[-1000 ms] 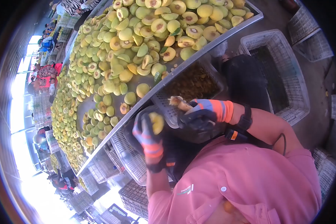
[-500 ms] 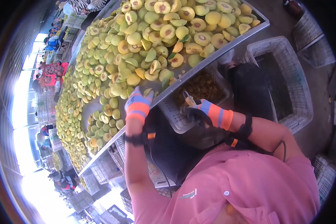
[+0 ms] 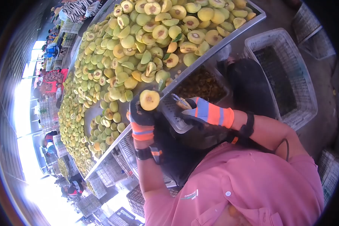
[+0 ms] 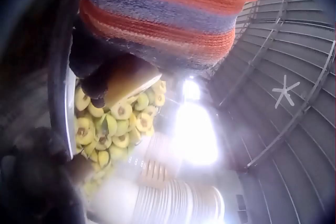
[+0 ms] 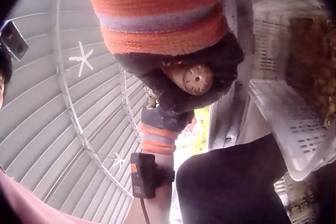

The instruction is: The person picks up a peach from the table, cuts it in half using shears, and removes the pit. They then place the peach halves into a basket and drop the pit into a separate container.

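In a striped glove with dark palm, the left hand [image 3: 142, 115] holds up a halved yellow-green fruit [image 3: 149, 100], cut face toward the head camera. The left wrist view shows that fruit half [image 4: 128, 79] side-on under the dark fingers. The right hand [image 3: 207, 113] grips a short tool with a wooden handle [image 3: 184, 103] and a curved metal end, pointing toward the left hand. From the right wrist, the round handle end [image 5: 197, 79] pokes out of the curled right hand [image 5: 178, 71]. Fruit and tool are a short gap apart.
A metal-edged table [image 3: 214, 49] heaped with halved fruit [image 3: 128, 41] lies beyond the hands. Under its edge sits a crate [image 3: 180, 126] of brown scraps; a larger white crate [image 3: 309, 94] stands to the right. Other people work at far left.
The left hand has drawn back from the fruit heap near the table edge and now holds a fruit half up. The right hand, still gripping the tool, has shifted slightly left.
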{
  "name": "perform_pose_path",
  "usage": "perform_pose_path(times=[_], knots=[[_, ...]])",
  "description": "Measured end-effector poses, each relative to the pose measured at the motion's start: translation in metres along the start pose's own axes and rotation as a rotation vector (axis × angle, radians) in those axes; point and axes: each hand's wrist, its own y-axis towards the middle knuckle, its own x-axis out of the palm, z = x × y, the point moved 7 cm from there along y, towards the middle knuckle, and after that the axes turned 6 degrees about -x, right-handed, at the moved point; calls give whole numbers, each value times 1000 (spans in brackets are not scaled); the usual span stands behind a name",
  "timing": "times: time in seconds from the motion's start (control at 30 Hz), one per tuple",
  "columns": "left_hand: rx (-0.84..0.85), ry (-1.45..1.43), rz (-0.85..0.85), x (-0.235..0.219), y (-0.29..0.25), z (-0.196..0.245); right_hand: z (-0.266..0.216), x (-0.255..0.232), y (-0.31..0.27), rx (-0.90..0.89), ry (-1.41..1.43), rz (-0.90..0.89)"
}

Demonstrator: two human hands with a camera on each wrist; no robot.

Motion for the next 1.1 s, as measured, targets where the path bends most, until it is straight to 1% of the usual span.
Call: perform_pose_path(times=[0.03,0.07,0.17,0.2,0.27,0.3,0.33,0.47,0.53,0.57,0.6,0.67,0.7,0.73,0.77,0.83,0.87,0.9,0.93,0.97,1.0,1.03,1.07,1.1], knots=[[199,158,150,4,-12,10,5,-4,5,-66,-47,-6],[35,10,132,15,-17,-4,9,-8,8,-132,-96,-8],[110,109,59,31,-23,18,5,-9,7,-165,-120,16],[96,64,67,33,-27,22,4,-12,6,-151,-175,19],[49,-199,41,43,-26,26,2,-15,5,-119,-282,20],[23,-329,28,45,-25,27,1,-16,5,-129,-278,35],[-50,-344,-57,48,-24,26,1,-17,5,-140,-273,48],[94,-255,-23,48,-25,35,-5,-18,2,-145,-214,72],[178,-222,1,50,-25,31,-2,-21,3,-79,-239,75],[-19,-513,-36,54,-24,16,0,-21,3,-45,-253,76],[-223,-802,-68,62,-27,6,1,-23,3,-104,-268,93],[-79,-649,-6,52,-31,8,7,-19,8,-225,-299,83],[238,-184,63,44,-39,24,10,-17,8,-176,-251,78],[176,-234,78,31,-39,39,9,-17,6,-123,-206,69],[139,-186,120,25,-42,30,10,-19,5,-71,-163,63],[171,47,295,-6,-43,16,5,-25,6,-78,-307,80],[-70,-233,321,-21,-47,-22,5,-25,2,-9,-234,67],[-304,-524,339,-30,-52,-61,4,-23,3,-28,-254,62],[-550,-708,422,-51,-58,-67,3,-24,3,-48,-275,68],[-507,-500,433,-76,-62,-78,0,-26,2,-69,-294,82],[-519,-420,469,-94,-68,-106,-4,-22,3,-127,-293,35],[-535,-340,506,-112,-74,-133,-2,-22,3,-124,-302,35],[-531,-144,572,-132,-82,-164,2,-21,4,-121,-309,34],[-572,149,500,-148,-89,-184,4,-20,5,-118,-317,30]])
